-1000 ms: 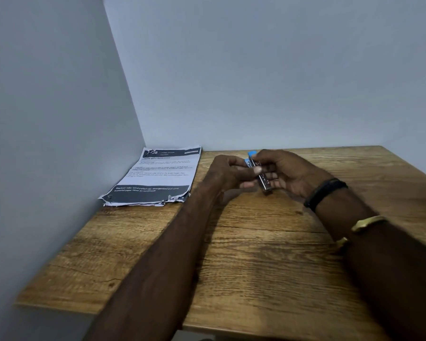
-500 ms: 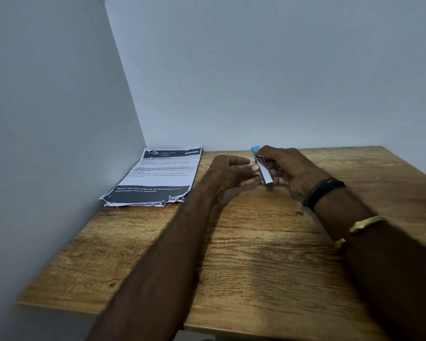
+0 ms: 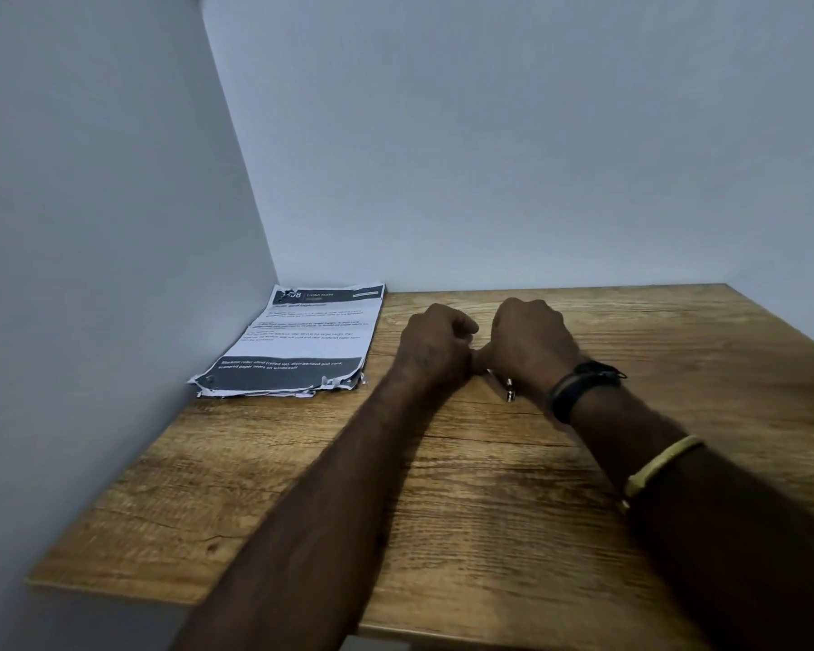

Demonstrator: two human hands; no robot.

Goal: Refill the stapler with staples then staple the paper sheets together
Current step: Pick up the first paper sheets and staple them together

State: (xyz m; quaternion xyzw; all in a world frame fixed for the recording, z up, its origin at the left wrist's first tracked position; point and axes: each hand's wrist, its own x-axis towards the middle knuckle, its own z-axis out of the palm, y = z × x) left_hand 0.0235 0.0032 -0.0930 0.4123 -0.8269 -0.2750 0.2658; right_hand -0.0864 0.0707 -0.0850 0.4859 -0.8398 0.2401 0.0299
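I judge that I am in the refill step: both hands are brought together over the stapler (image 3: 508, 390) at the far middle of the tabletop (image 3: 489, 509), and the posture looks like pressing it shut on the staples, though I cannot see whether the staples are really inside. Only a small metal end of the stapler shows, just below my right hand (image 3: 529, 343), near the wrist with the black band (image 3: 579, 387); the rest is hidden under the hand.

My right hand is curled into a closed fist over the stapler and seems to hold it down on the wood. My left hand (image 3: 435, 343) is also closed, its fingers (image 3: 464, 328) folded in, and it touches the right hand at the thumb side. Whether the left fingers grip any part of the stapler I cannot tell, because the contact place is covered.

The paper sheets (image 3: 301, 340) lie as a stack at the far left corner, against the wall and well apart from my hands. Their near edge looks torn and uneven.

The next move, as I see it, asks for checking that the stapler is properly closed, then bringing the sheets close, squaring the edges, and pushing one corner fully into the stapler mouth before pressing.
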